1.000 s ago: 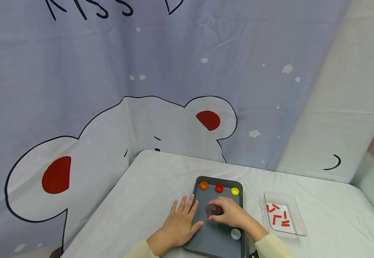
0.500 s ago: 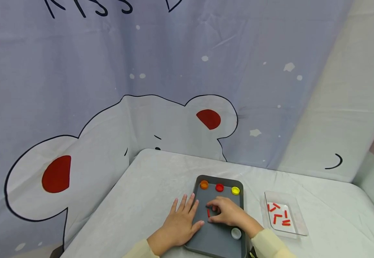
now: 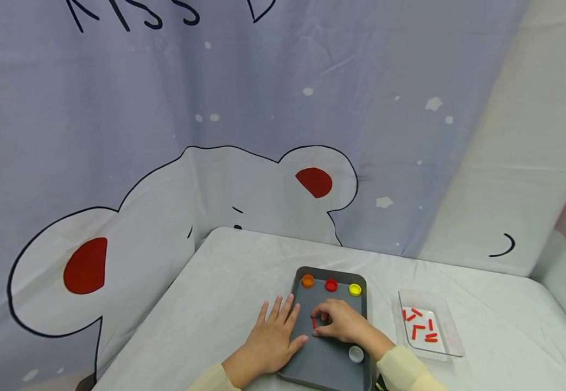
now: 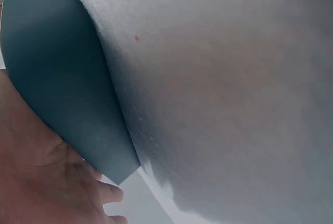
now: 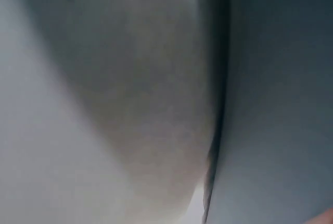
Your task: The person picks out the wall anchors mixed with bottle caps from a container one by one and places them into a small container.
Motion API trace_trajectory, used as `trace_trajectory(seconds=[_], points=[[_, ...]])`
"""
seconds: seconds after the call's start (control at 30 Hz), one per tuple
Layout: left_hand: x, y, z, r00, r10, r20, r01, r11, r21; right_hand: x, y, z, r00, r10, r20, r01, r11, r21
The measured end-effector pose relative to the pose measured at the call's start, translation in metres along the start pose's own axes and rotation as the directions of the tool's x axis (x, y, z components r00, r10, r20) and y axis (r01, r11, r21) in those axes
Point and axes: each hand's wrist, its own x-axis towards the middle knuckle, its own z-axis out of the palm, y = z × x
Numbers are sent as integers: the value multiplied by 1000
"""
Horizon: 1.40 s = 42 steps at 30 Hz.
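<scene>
A dark grey tray [image 3: 322, 369] lies on the white-covered table. My left hand [image 3: 274, 338] rests flat with fingers spread over the tray's left edge; the left wrist view has part of that hand [image 4: 47, 172] beside the tray. Over the middle of the tray my right hand [image 3: 339, 322] pinches a short red stick [image 3: 314, 323] lengthwise, thumb at its near end and a fingertip at its far end. Only a sliver of the right hand [image 5: 323, 218] shows in the right wrist view, and the stick is out of sight there.
Along the tray's far end sit an orange cap [image 3: 307, 281], a red cap [image 3: 331, 285] and a yellow cap [image 3: 355, 289]. A whitish round cap [image 3: 356, 354] is by the right forearm. Right of the tray stands a clear plastic box [image 3: 451, 331] with several red sticks [image 3: 418, 327].
The right thumb and fingertip have closed in on the two ends of the red stick, which stays at about the same spot. My left hand has kept still.
</scene>
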Motion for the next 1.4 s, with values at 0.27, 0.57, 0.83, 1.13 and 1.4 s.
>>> trace_trajectory(seconds=[0.27, 0.57, 0.83, 1.13, 1.4], points=[[1, 0, 0, 1000, -4, 16, 5, 1000, -9, 0, 0, 2, 1000, 26, -4, -26, 1000, 1], [0, 2, -3, 1000, -7, 18, 7, 1000, -15, -4, -3, -1, 999, 20, -43, -21, 1000, -19], [0, 1, -1, 1000, -15, 7, 15, 1000, 2, -20, -10, -15, 977, -11, -215, 20, 999, 43], [1, -1, 4, 1000, 1, -22, -1, 1000, 2, -53, 2, -42, 927, 11, -374, 38, 991, 124], [2, -2, 4, 1000, 11, -26, -12, 1000, -15, -87, 21, -74, 879, 80, -470, -39, 995, 96]])
